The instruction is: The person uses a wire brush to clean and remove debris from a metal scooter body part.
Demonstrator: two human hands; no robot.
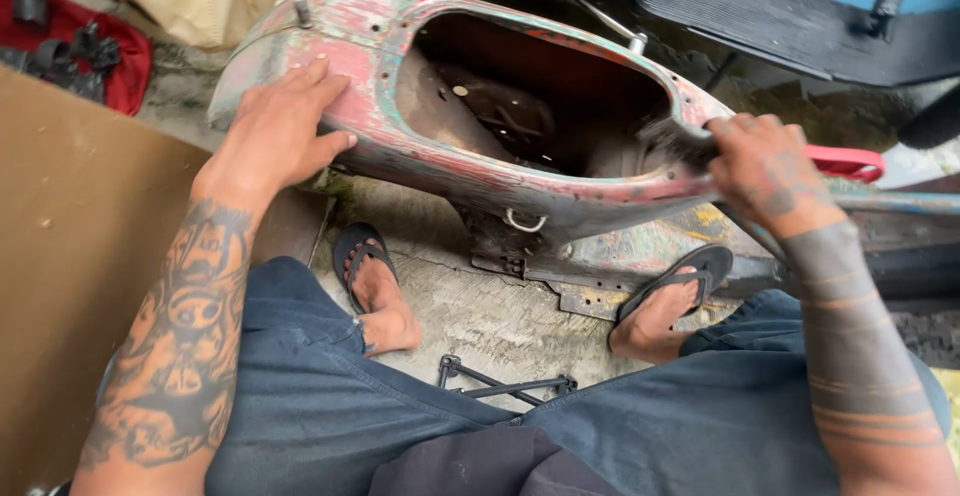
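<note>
The scooter body (470, 106) is metal with worn, flaking red and green paint, matt and rough. The floor (480, 316) is cracked concrete. The shorts (330, 406) are denim cloth.

Soft, even daylight, no hard shadows. Cavity of scooter body shell (540, 106) dim, detail lost in dark. Right hand (765, 166) and brush head smeared by motion blur (bristles unreadable). Left hand (280, 131) sharp. Wide-angle stretch at frame edges. Pale glare patch at right edge, slightly overexposed.
</note>
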